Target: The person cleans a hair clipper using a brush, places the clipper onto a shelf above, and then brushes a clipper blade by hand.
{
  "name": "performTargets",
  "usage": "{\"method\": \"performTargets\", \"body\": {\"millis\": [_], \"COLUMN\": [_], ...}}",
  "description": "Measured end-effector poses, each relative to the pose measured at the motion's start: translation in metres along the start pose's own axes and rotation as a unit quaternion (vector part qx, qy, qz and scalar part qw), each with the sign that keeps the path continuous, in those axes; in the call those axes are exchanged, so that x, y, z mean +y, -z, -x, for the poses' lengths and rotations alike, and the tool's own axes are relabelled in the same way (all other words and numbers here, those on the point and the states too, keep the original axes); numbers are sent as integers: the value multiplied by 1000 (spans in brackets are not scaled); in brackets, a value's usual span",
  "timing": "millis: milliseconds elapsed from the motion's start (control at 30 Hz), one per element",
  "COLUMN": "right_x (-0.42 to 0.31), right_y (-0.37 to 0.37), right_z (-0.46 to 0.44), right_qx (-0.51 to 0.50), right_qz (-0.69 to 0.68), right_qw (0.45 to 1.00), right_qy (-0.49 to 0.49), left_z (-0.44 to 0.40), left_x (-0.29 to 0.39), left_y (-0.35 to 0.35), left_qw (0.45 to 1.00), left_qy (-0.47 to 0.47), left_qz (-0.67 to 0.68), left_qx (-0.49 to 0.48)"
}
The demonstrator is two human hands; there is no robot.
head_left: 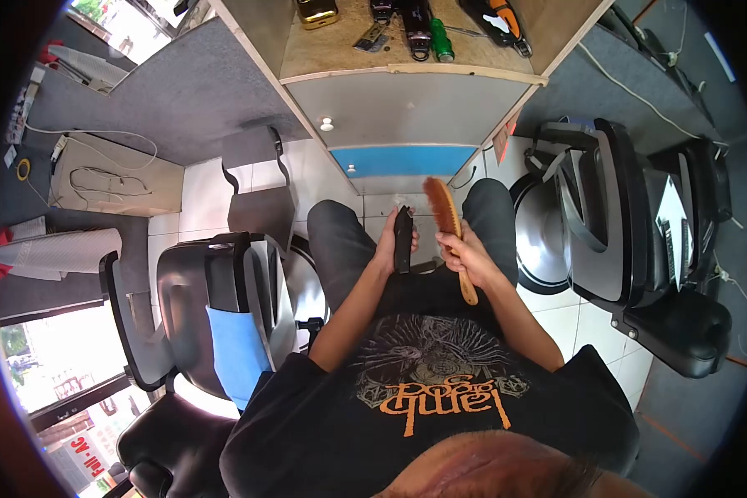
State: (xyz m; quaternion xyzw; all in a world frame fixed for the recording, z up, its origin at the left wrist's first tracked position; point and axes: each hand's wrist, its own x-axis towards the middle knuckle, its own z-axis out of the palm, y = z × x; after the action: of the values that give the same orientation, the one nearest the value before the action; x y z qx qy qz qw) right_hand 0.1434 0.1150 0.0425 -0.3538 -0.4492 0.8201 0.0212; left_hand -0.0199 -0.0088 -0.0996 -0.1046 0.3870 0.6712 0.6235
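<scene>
My left hand (387, 243) is closed around a black hair clipper (403, 241), which stands roughly upright between my knees. In my right hand (466, 249) is a brush with a wooden handle and reddish-brown bristles (441, 206). The fingers wrap the brush's handle, and its end (469, 292) sticks out below the hand toward me. The bristles face left, toward the clipper, with a small gap between the two. Both hands are held in front of my black printed T-shirt (440, 365).
Ahead stands a cabinet with a grey front (407, 108), a blue drawer (407, 159) and a shelf (340, 58) bearing clippers and a green bottle (441, 41). Black barber chairs stand left (183, 290) and right (622, 216). A blue cloth (239, 349) hangs on the left chair.
</scene>
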Motion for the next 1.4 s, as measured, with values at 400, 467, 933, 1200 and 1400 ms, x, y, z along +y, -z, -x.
{"method": "performTargets", "body": {"millis": [400, 467, 933, 1200, 1400], "right_x": [-163, -185, -315, -330, -336], "right_y": [-104, -119, -167, -187, -188], "right_z": [11, -5, -148, -164, -181], "right_qx": [-63, -93, 121, 139, 128], "right_qz": [124, 132, 544, 627, 635], "right_qw": [957, 956, 734, 701, 698], "right_qy": [253, 246, 388, 310, 304], "left_z": [-8, -6, -4, -3, -6], "left_x": [-1, 0, 2, 3, 4], "left_y": [-1, -1, 3, 5, 4], "left_qw": [999, 998, 998, 997, 997], "left_qy": [-6, -12, -32, -36, -34], "left_qz": [-52, -54, -53, -68, -67], "left_qx": [-11, -3, 6, 21, 18]}}
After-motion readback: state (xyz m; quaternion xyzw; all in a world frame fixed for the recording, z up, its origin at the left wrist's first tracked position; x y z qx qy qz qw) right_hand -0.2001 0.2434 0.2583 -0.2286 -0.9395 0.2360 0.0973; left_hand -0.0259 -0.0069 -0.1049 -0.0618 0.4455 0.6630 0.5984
